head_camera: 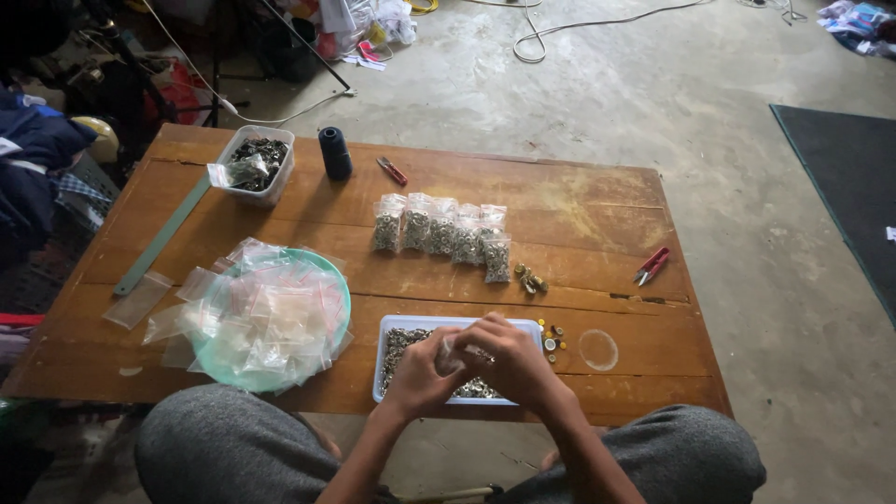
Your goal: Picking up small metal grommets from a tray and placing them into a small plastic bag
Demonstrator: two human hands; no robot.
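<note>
Both hands meet over a white rectangular tray [392, 324] of small metal parts at the table's near edge. My left hand [422, 371] and my right hand [509, 359] are closed together on a small clear plastic bag [455, 352] held between them above the tray. What is inside the bag is hidden by my fingers. Behind the tray lies a row of several filled clear bags [441, 229] of metal parts. To the left, a green plate [338, 285] holds a heap of empty clear bags [261, 313].
On the wooden table [579, 210] are a clear tub of metal parts [254, 163], a dark thread spool [334, 152], a green ruler [161, 238], two red snips [651, 265] [392, 171], loose small parts [530, 280] and a clear lid [598, 349]. Clutter and cables surround it.
</note>
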